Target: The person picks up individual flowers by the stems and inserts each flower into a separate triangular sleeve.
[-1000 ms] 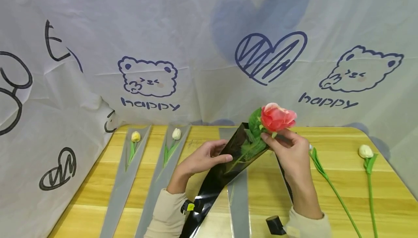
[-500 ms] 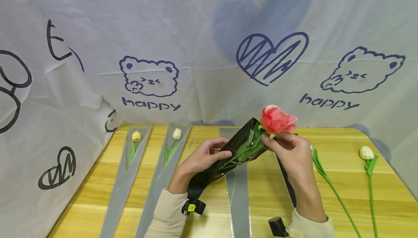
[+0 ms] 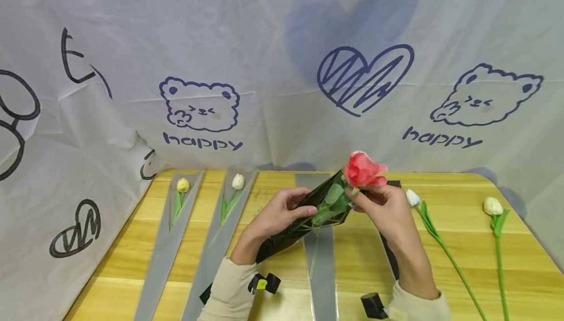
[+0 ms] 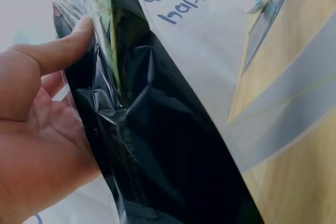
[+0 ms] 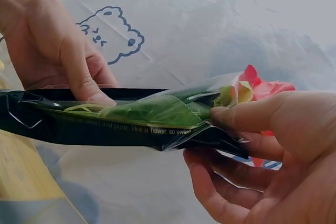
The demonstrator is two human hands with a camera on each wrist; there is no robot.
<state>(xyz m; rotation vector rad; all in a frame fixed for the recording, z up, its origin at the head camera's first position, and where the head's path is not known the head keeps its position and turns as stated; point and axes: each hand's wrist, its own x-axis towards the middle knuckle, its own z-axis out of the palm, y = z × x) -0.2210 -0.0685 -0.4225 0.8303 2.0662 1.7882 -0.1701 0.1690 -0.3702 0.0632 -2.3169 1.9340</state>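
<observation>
A pink artificial flower point(image 3: 363, 170) with green leaves point(image 5: 152, 111) lies inside a slim black flower sleeve point(image 3: 282, 245) with a clear front. Its bloom sticks out past the open upper end. My left hand point(image 3: 275, 213) grips the sleeve partway down, thumb on the clear front and fingers behind. Just under the bloom, my right hand point(image 3: 392, 213) pinches the flower at the sleeve's mouth, its thumb point(image 5: 239, 115) over the flower's base. The sleeve slants above the table, lower end toward the left forearm. Most of the stem is hidden inside the sleeve.
To the left lie a yellow tulip point(image 3: 182, 185) and a white tulip point(image 3: 238, 181), each in a grey sleeve. Another grey sleeve point(image 3: 323, 257) lies mid-table. A black strip point(image 3: 389, 257) lies under the right wrist. Two loose white tulips point(image 3: 493, 206) lie at the right.
The bloom has moved down and slightly left, closer to the sleeve's mouth. The sleeve has tilted flatter, and its lower end now shows left of the left forearm. Both hands keep their hold.
</observation>
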